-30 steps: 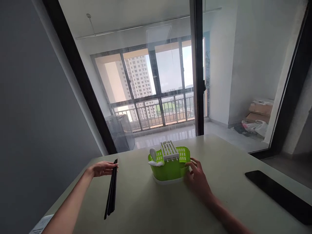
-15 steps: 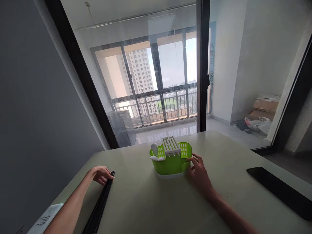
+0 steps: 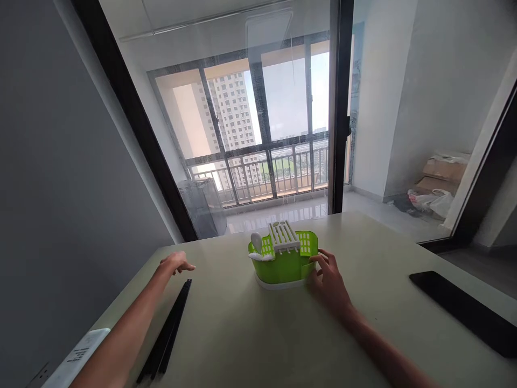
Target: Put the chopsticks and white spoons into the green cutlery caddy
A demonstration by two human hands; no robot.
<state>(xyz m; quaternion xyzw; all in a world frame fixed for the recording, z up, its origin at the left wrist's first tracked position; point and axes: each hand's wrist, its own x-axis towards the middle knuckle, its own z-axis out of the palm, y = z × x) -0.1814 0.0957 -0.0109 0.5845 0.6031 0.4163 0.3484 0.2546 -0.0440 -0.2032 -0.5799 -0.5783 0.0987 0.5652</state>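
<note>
Black chopsticks: a bundle lying flat on the desk, beside the left forearm and well apart from the basket; far ends gathered, near ends slightly fanned. The exact count cannot be told.
Left hand: held just beyond the far ends, fingers loosely bent; this grip holds nothing visible and does not appear to touch the sticks.
Green cutlery basket: upright near the middle of the desk, on a white base; a slotted white rack spans its top, and a white spoon stands at its left end.
Right hand: fingers curled in a narrow grip on the basket's right end, at the small front pocket.
Handling of the chopsticks: judged light, stiff and smooth, apt to roll or spread if pinched at one end; best gathered across the full bundle near mid-length.
Handling of the basket: probably thin moulded plastic, light, slightly springy at the rim and easily nudged; the solid end wall should bear a hold better than the rack.
Right margin: a flat black slab lies on the desk, well apart from both hands.
</note>
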